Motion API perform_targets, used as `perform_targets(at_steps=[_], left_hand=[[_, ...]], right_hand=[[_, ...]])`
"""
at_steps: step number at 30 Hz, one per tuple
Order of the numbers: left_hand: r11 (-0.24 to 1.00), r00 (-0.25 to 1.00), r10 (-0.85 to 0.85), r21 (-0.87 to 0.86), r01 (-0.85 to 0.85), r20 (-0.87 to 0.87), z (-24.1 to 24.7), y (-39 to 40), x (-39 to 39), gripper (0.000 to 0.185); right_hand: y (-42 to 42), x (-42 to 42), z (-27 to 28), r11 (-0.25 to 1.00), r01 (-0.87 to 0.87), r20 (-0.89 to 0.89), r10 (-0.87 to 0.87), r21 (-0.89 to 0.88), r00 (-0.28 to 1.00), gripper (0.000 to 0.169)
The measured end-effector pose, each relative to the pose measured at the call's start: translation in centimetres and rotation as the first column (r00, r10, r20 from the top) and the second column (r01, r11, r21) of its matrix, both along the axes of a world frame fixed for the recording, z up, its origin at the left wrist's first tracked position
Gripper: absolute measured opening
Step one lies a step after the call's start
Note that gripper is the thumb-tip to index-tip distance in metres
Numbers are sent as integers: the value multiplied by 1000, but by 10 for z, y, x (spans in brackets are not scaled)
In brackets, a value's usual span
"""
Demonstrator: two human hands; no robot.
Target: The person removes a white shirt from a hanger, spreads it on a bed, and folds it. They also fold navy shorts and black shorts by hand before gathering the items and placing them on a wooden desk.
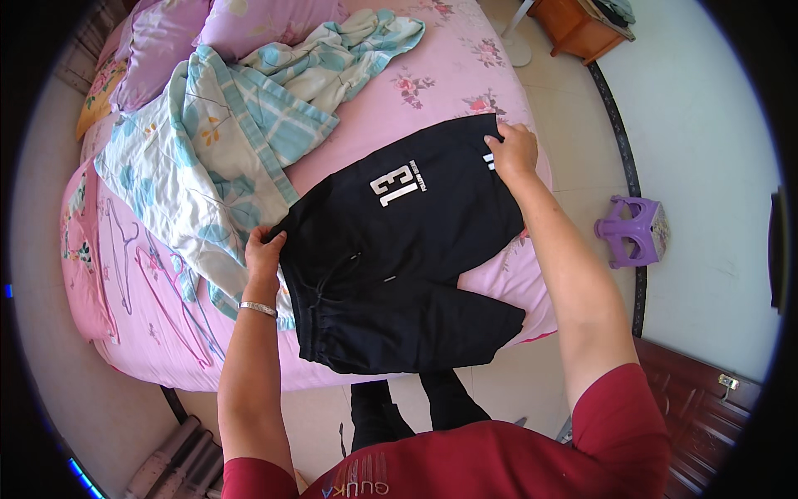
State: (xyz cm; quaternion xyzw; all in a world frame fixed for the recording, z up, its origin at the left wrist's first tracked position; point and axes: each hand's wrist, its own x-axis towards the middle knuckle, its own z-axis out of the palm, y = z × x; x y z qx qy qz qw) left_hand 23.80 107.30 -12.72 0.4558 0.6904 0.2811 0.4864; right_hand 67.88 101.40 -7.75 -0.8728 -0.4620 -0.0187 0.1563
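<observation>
A pair of black drawstring shorts (399,249) is spread sideways over the near edge of the bed, its waistband to the left and its legs to the right. White print marks the farther leg. My left hand (264,249) pinches the far corner of the waistband between thumb and fingers. At the far leg's hem, beside small white stripes, my right hand (514,148) grips the cloth. The nearer leg hangs loose, with no hand on it. Both drawstring ends lie on the front of the shorts.
The bed has a pink floral sheet (368,138). On it lie a rumpled blue-and-white quilt (218,156), purple pillows (262,25) and several hangers (171,299) at the left. A purple plastic stool (633,231) stands on the floor at the right, near the wall. A wooden cabinet (580,28) is at the upper right.
</observation>
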Motion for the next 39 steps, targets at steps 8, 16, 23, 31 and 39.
perform_targets(at_steps=[8,16,23,31,39], left_hand=[[998,997,-15,64,10,80,13,6,-3,21],[1000,983,-16,27,12,185,58,4,-13,20],[918,968,-247,329,220,42,75,-83,-59,23],[538,620,-494,346,769,-610,42,-182,-98,29],[551,439,-481,127,825,-759,18,-207,-104,23]], right_hand=[[40,7,13,998,63,-345,-70,-29,936,37],[-15,21,50,980,31,-737,128,198,663,10],[-195,15,41,965,-114,-721,252,236,645,26],[-359,-57,-24,921,-389,-582,310,-12,752,34],[-414,-95,-51,912,-402,-512,306,-85,803,28]])
